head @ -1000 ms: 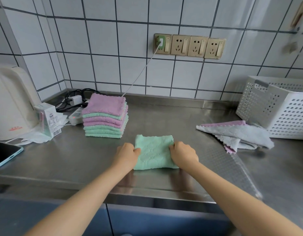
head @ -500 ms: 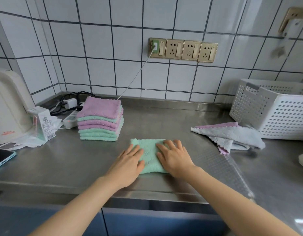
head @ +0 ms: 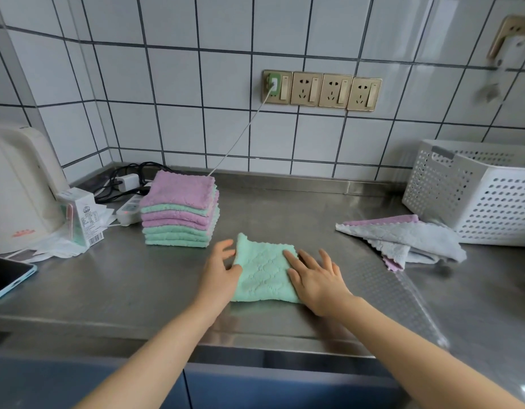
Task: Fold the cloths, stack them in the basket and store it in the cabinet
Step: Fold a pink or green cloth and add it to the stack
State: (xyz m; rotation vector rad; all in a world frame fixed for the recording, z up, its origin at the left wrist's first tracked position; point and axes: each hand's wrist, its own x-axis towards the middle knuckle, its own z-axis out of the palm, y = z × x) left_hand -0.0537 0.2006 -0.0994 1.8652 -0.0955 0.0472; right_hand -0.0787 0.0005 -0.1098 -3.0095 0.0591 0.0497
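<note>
At the far left a white electric kettle (head: pixel 17 187) is standing on the steel counter (head: pixel 284 211), with a small carton (head: pixel 79 215) leaning beside it and a phone (head: pixel 7 277) lying at the near left edge. Right of those, a stack of folded cloths (head: pixel 180 214), purple and green, is sitting near the back wall in front of a power strip (head: pixel 128 209). In the middle near the counter's front, a folded green cloth (head: pixel 262 274) is lying flat. The left hand (head: pixel 219 276) is touching its left edge, fingers loosely spread, thumb on the fabric. The right hand (head: pixel 315 277) is pressing flat on its right side, fingers extended and unclenched. Further right, an unfolded grey and purple cloth (head: pixel 403 240) is lying crumpled, just beside the white perforated basket (head: pixel 476 191) standing at the far right.
</note>
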